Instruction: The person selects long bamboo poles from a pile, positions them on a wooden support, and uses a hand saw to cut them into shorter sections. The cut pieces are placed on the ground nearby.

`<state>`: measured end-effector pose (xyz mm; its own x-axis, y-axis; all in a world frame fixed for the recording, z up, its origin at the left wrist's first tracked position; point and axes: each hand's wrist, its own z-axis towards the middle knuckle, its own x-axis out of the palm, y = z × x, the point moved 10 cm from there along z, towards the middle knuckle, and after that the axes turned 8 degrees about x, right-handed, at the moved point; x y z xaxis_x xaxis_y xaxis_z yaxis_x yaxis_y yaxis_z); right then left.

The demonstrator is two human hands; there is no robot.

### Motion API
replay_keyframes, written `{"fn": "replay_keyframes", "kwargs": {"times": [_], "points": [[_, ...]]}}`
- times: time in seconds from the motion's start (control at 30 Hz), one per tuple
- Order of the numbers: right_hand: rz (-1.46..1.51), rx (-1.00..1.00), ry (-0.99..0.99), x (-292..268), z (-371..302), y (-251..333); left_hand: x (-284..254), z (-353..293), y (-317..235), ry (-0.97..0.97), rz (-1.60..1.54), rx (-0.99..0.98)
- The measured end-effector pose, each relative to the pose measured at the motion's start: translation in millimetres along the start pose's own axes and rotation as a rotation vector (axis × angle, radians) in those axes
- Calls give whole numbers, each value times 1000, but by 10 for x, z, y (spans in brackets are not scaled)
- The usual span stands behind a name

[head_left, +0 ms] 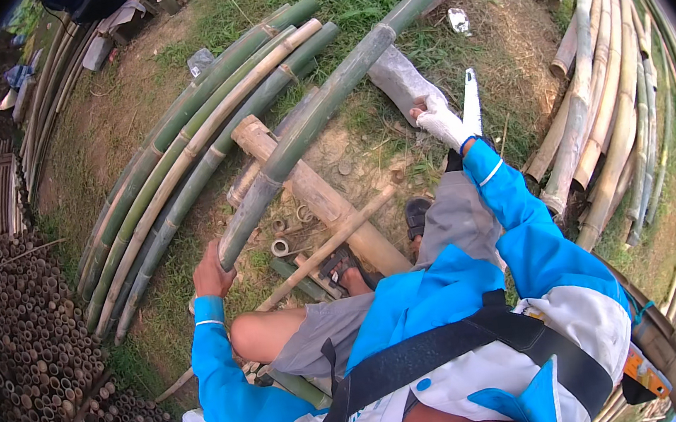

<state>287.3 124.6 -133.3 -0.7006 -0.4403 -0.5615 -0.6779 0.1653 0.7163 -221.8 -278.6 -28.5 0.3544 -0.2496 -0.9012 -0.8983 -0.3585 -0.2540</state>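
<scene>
A long green bamboo pole (339, 77) slants from near my left side up toward the far right. My left hand (211, 271) is bare and wraps round its near cut end. The pole crosses over a thick tan bamboo piece (324, 200) on the ground. My right hand (440, 122), in a white glove, is closed beside a grey block-like piece (398, 79). A pale saw blade (471, 102) sticks up right beside that glove; its handle is hidden, and I cannot make out what the fingers hold.
Green and tan bamboo poles (182, 158) lie in a row at left. More poles (596, 98) are stacked at right. Many short cut pieces (22, 330) are piled at far left. A thin stick (326, 250) lies before my legs, near small bamboo rings (280, 248).
</scene>
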Motion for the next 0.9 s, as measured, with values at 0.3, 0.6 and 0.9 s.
{"fn": "replay_keyframes", "kwargs": {"times": [0.3,0.6,0.9], "points": [[-85,-179,157,139,-176,291,700,-55,1063,-237,135,-189],[-482,-555,106,230,-1623,1191,782,282,932,-56,15,-175],[-426,-591,190,193,-1842,1492,692,611,430,-208,22,84]]}}
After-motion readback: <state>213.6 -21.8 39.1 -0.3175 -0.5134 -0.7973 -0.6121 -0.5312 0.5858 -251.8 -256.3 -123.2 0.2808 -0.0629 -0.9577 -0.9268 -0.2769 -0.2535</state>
